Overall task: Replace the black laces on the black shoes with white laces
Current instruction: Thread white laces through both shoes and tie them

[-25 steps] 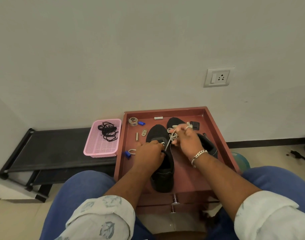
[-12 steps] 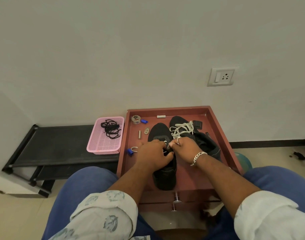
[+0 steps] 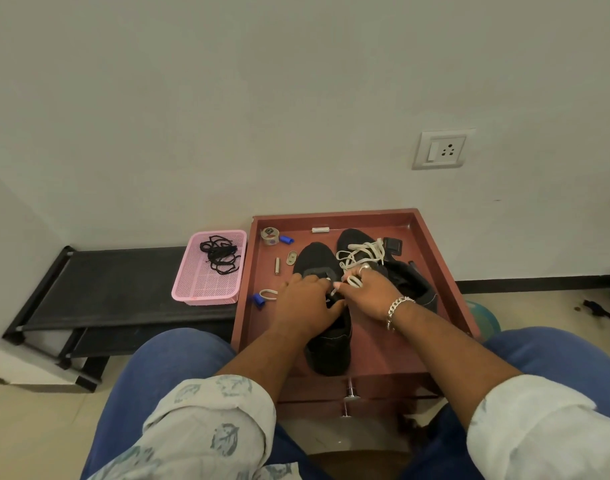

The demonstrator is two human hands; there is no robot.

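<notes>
Left hand grips matte black shoe; right hand pinches flat white lace.

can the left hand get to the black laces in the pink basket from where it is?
Probably yes. The black laces lie loose in the open pink basket, just left of the tray, with nothing over them. But the left hand is busy on the near shoe and would have to let go first.
</notes>
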